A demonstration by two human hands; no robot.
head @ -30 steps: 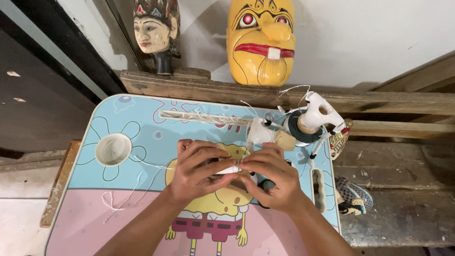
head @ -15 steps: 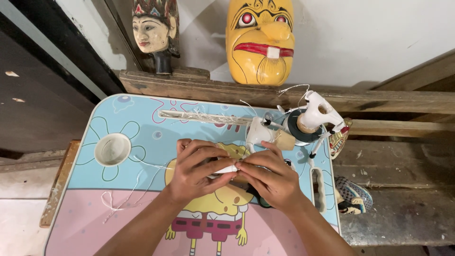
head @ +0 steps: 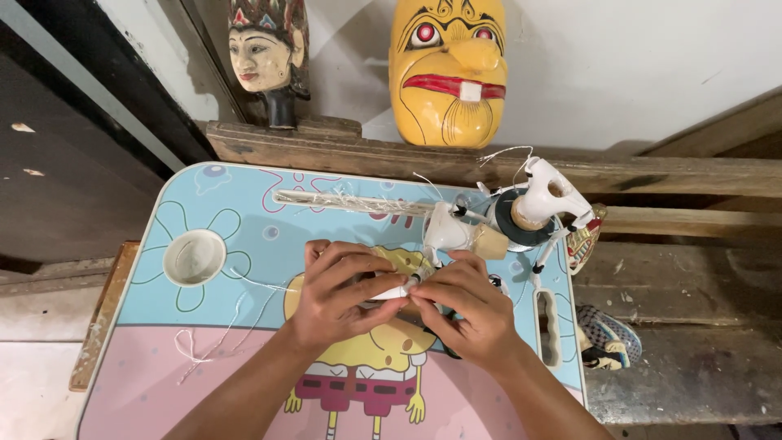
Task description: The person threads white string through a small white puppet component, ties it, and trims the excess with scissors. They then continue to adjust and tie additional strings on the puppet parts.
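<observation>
Left hand (head: 338, 292) and right hand (head: 468, 305) both pinch small white piece (head: 394, 291) between fingertips, grip narrow, mid-table (head: 244, 204) (white puppet figure (head: 521, 208) at 2 o'clock).

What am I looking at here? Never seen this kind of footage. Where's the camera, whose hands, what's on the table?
There is no machine here: a person works with two bare hands. The one camera is worn on the head and looks down, so both forearms enter from the bottom edge.

The left hand and right hand meet over a small white piece, pinching it between the fingertips; what exactly it is I cannot tell.

They work over a child's folding table, blue and pink with a cartoon print and a round cup hole. On it lie loose white thread, a long thin stick, and white puppet parts near the far right corner.

Behind, on a wooden beam, stand a yellow carved mask and a small painted wooden head.
</observation>
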